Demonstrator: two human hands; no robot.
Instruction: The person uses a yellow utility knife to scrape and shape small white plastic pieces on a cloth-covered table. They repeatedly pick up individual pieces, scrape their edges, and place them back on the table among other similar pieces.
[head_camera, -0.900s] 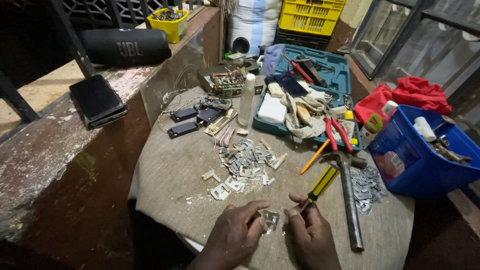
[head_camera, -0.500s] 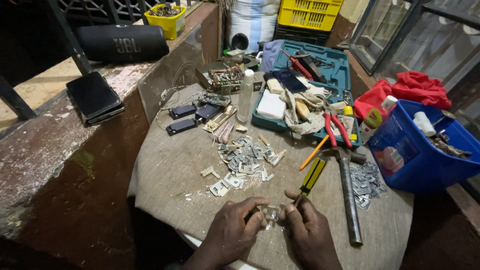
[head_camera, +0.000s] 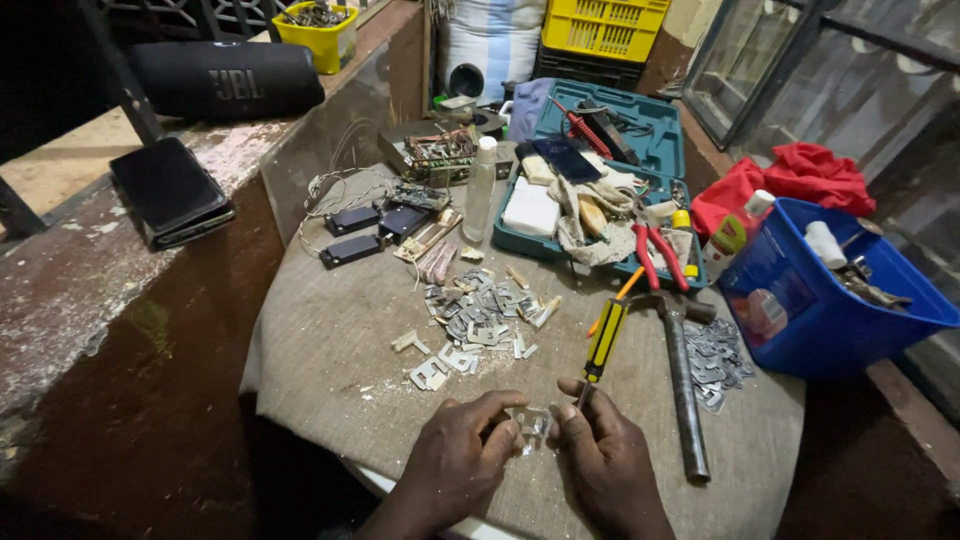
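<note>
Hands, left and right, pinch one metal piece; blue bin of bottles at two o'clock

Left hand, right hand drawn closer around small metal piece; screwdriver shifted slightly.

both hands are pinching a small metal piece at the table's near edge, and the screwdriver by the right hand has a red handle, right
Not quite. In the head view the screwdriver has a yellow and black handle, not red. The rest holds: the left hand and right hand pinch a small metal piece at the near edge of the table.
</note>
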